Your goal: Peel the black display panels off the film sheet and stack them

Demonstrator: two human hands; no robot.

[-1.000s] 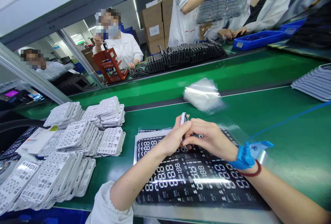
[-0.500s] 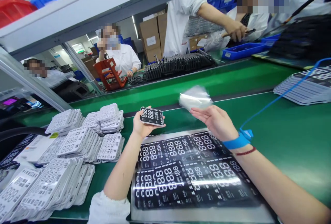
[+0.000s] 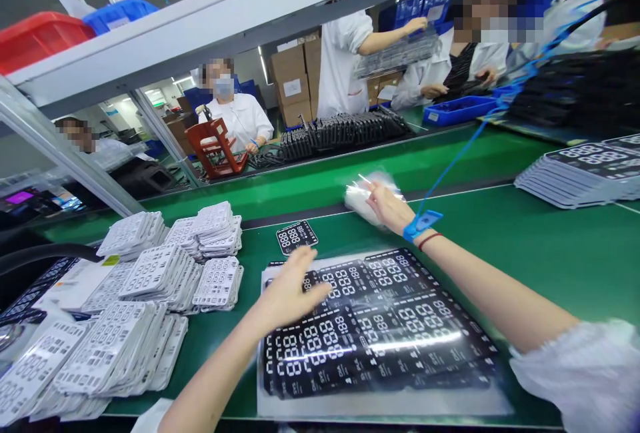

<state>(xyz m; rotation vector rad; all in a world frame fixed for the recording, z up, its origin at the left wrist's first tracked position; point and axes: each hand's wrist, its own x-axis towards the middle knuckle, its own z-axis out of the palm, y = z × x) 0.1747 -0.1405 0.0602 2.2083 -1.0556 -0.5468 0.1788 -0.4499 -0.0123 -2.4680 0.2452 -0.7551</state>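
A small black display panel (image 3: 296, 238) with white digit segments lies on the green work surface. Just in front of it is my left hand (image 3: 293, 290), open and empty, thumb apart from the fingers, above the printed sheets. These black sheets (image 3: 385, 346) with white digits lie stacked before me under glossy clear film. Further back, my right hand (image 3: 393, 210) has its fingers closed on a crumpled clear plastic film (image 3: 363, 201). A blue wrist strap (image 3: 423, 223) with a cord is around my right wrist.
Piles of white cut-out frames (image 3: 155, 273) stand at left. More black panels (image 3: 585, 173) are stacked at right. Across the green bench (image 3: 530, 273) are a blue tray (image 3: 460, 111), a red fixture (image 3: 215, 146), a row of black parts (image 3: 345, 134) and several people in white coats.
The small display panel has left my left hand and now lies on the surface. My left hand has come back toward me over the sheets. My right hand has moved left onto the clear film.
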